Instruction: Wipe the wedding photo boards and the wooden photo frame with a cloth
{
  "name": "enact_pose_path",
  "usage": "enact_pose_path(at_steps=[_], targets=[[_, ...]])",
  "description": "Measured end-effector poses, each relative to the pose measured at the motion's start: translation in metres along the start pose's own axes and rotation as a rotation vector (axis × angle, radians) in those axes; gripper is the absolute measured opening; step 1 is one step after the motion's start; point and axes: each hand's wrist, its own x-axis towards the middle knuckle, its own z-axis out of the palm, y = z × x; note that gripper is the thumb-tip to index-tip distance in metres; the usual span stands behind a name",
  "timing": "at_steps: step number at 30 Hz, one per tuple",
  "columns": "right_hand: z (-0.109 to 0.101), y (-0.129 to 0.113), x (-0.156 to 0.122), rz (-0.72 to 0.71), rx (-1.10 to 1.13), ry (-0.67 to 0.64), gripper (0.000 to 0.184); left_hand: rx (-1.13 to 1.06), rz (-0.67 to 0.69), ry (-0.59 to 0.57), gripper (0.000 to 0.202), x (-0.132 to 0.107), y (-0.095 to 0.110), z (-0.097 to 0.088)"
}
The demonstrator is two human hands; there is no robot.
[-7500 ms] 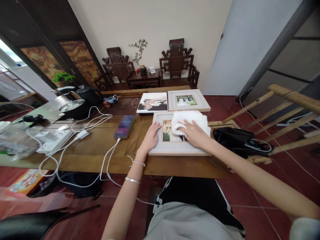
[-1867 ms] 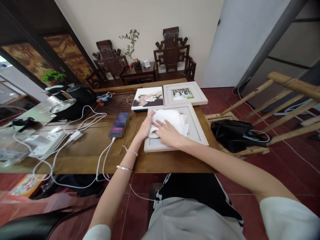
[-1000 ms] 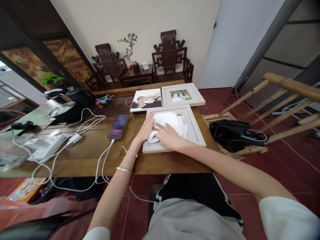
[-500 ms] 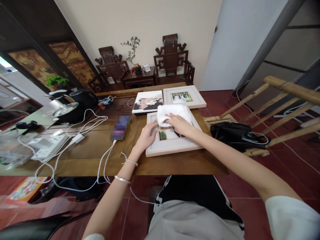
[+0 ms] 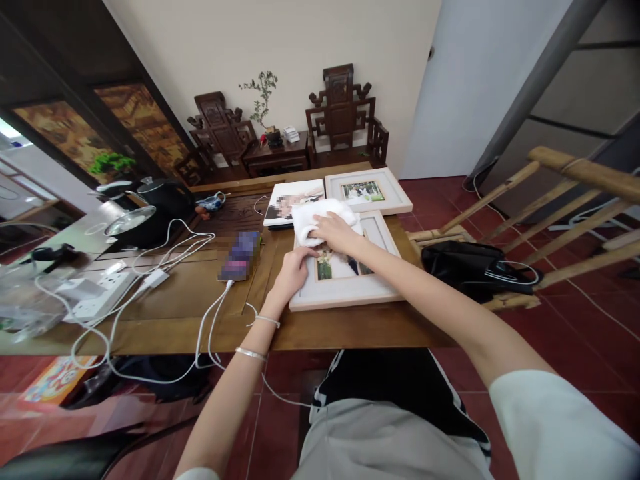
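A pale wooden picture frame with a photo in a white mat lies flat near the table's front edge. My right hand is closed on a folded white cloth and presses it onto the frame's upper left corner. The cloth hides that corner and part of the photo. At the frame's left edge, my left hand grips the side, its thumb over the top. Behind lie a second framed photo and a white-edged photo panel, which the cloth partly overlaps.
A phone on a charging cable lies left on the wooden table. Farther left are a white power strip, tangled cables and a black kettle. A bamboo chair holding a black bag stands right.
My right hand has slid the cloth leftward across the frame to its upper left corner, uncovering more of the photo. The left hand stays at the left edge, its fingers more curled.
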Motion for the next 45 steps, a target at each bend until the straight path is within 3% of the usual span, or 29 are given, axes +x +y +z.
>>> enact_pose_path(at_steps=[4, 12, 15, 20, 23, 29, 35, 39, 45], targets=[[-0.006, 0.015, -0.02, 0.056, -0.02, -0.047, 0.033, -0.017, -0.013, 0.02, 0.048, -0.001, 0.001, 0.002], [-0.025, 0.069, -0.093, 0.283, -0.157, -0.195, 0.047, -0.033, -0.056, 0.054, 0.043, -0.003, 0.0, 0.006], [-0.028, 0.056, -0.116, 0.246, -0.206, -0.183, 0.045, -0.018, -0.057, 0.069, 0.041, -0.003, 0.001, 0.007], [-0.039, 0.003, -0.156, 0.188, -0.159, -0.18, 0.041, 0.008, -0.047, 0.065, 0.042, -0.002, 0.002, 0.007], [-0.051, -0.016, -0.173, 0.207, -0.102, -0.209, 0.043, 0.004, -0.037, 0.05, 0.042, 0.0, 0.003, 0.004], [-0.051, 0.0, -0.162, 0.367, -0.081, -0.226, 0.054, -0.042, 0.002, 0.004, 0.041, 0.001, 0.003, -0.002], [-0.031, 0.02, -0.137, 0.35, -0.099, -0.123, 0.048, -0.063, -0.067, 0.005, 0.038, -0.002, 0.004, -0.005], [-0.023, 0.014, -0.146, 0.272, -0.115, -0.064, 0.048, -0.045, -0.049, -0.05, 0.034, -0.003, 0.008, -0.007], [-0.028, -0.008, -0.175, 0.269, -0.064, -0.106, 0.057, 0.025, -0.057, -0.082, 0.034, -0.005, 0.007, -0.004]])
